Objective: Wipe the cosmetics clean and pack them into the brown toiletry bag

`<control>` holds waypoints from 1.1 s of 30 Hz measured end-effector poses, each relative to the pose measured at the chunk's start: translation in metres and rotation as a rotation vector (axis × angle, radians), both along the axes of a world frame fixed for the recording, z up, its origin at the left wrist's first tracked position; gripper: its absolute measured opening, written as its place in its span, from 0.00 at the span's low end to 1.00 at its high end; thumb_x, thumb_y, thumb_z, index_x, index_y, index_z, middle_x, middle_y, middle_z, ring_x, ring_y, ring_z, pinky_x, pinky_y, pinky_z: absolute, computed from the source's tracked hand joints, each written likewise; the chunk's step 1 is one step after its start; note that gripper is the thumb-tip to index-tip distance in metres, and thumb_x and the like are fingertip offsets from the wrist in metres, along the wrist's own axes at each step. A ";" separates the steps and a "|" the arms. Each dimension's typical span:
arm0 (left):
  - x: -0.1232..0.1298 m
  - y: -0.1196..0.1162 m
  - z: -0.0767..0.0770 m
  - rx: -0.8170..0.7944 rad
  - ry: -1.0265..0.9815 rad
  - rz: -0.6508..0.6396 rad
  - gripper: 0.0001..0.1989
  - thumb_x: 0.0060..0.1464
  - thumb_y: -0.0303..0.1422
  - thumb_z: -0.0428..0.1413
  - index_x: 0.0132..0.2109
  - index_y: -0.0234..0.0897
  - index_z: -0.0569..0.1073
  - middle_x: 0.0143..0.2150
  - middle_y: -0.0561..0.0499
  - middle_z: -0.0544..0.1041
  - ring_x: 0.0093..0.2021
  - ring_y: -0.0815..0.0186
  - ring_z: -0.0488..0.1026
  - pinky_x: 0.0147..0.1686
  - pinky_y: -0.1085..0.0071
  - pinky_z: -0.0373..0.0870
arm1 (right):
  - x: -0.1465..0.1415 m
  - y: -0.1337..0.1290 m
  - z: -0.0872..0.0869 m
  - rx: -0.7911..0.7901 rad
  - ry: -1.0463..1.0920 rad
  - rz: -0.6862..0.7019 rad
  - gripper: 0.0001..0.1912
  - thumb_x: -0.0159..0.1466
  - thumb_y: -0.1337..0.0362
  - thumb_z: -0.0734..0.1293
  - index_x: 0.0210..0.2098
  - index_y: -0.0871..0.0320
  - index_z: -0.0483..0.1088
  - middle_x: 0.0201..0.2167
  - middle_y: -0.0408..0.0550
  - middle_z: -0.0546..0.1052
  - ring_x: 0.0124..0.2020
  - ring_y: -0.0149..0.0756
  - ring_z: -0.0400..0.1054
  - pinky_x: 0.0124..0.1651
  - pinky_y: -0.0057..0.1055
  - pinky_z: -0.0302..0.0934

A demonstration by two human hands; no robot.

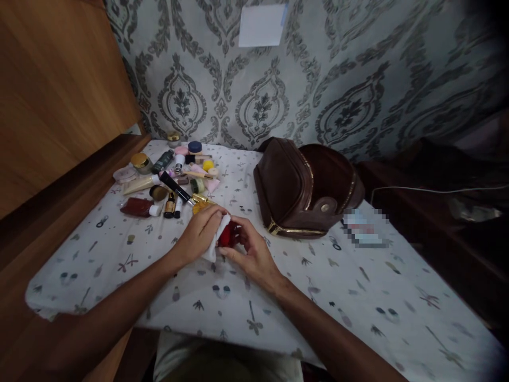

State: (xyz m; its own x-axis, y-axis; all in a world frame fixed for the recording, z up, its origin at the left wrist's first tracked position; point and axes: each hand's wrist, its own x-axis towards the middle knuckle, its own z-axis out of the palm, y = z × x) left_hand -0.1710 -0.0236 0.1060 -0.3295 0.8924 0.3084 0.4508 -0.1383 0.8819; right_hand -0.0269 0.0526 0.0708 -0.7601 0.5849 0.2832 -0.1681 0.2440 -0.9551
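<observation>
My right hand (252,249) is wrapped round a small red item (226,236) near the middle of the table. Against the left side of that item, my left hand (201,233) holds a white cloth (212,246), fingers closed over it. Just beyond my left hand lies a cluster of cosmetics, with a black-handled brush (174,185), a small dark bottle with a gold label (169,205) and a dark red bottle with a white cap (137,207). A brown leather bag (286,180) stands open behind and to the right of my hands.
The table wears a white patterned cloth (246,318). Gold-lidded jars (141,162) and tubes are at its back left. A wooden panel (59,79) rises on the left. Right of the bag lies a blurred-out flat item (365,229); a white cable (417,188) runs behind it.
</observation>
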 end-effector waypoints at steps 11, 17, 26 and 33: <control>-0.029 0.002 -0.010 -0.183 -0.560 -0.172 0.10 0.49 0.38 0.60 0.35 0.35 0.77 0.32 0.52 0.76 0.33 0.66 0.72 0.33 0.73 0.65 | 0.010 0.003 0.002 0.634 0.054 0.136 0.29 0.63 0.66 0.69 0.62 0.48 0.60 0.61 0.55 0.65 0.62 0.45 0.61 0.61 0.44 0.60; -0.021 0.006 -0.012 -0.275 -0.872 -0.144 0.14 0.38 0.37 0.64 0.33 0.35 0.74 0.28 0.54 0.74 0.26 0.68 0.70 0.29 0.74 0.66 | 0.006 -0.002 -0.004 0.545 0.156 0.056 0.30 0.62 0.63 0.70 0.61 0.46 0.58 0.60 0.53 0.65 0.62 0.44 0.61 0.60 0.45 0.62; 0.003 0.000 -0.006 -0.093 -0.258 0.100 0.15 0.61 0.45 0.46 0.40 0.38 0.69 0.29 0.54 0.70 0.30 0.65 0.69 0.32 0.70 0.66 | -0.005 -0.004 -0.012 -0.031 0.066 -0.065 0.30 0.55 0.62 0.74 0.53 0.49 0.58 0.50 0.50 0.68 0.51 0.41 0.68 0.51 0.40 0.68; 0.009 -0.008 -0.005 -0.081 0.262 0.067 0.14 0.65 0.38 0.42 0.43 0.38 0.70 0.37 0.48 0.75 0.39 0.60 0.73 0.42 0.65 0.65 | -0.003 -0.007 -0.005 0.400 -0.172 -0.055 0.20 0.50 0.69 0.70 0.42 0.56 0.65 0.41 0.48 0.68 0.44 0.41 0.66 0.48 0.39 0.65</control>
